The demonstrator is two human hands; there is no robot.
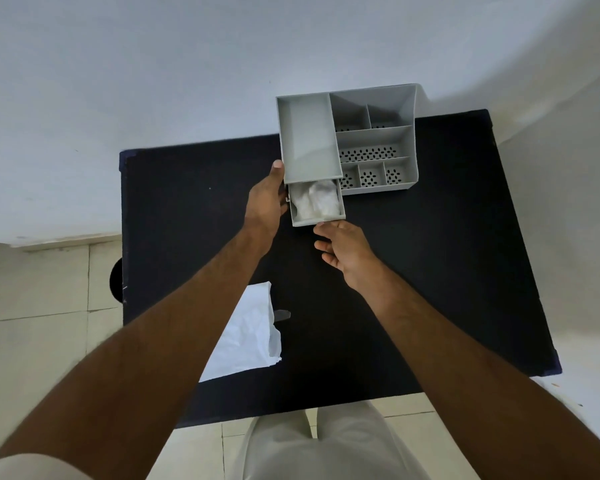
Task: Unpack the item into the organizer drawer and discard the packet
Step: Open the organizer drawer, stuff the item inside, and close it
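- Organizer [374, 140], upper centre-right: plain grey; compartment floors perforated with dark oval holes (rows and rosettes).
- Drawer [317, 218]: same grey; contents [315, 202] whitish, translucent.
- Packet [246, 341], lower centre: white.
- Table [430, 271]: black, dark blue edges.

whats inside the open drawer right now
A crumpled white item lies in the pulled-out drawer, filling most of it. What it is, and anything beneath it, cannot be seen. The rear of the drawer is hidden under the organizer.
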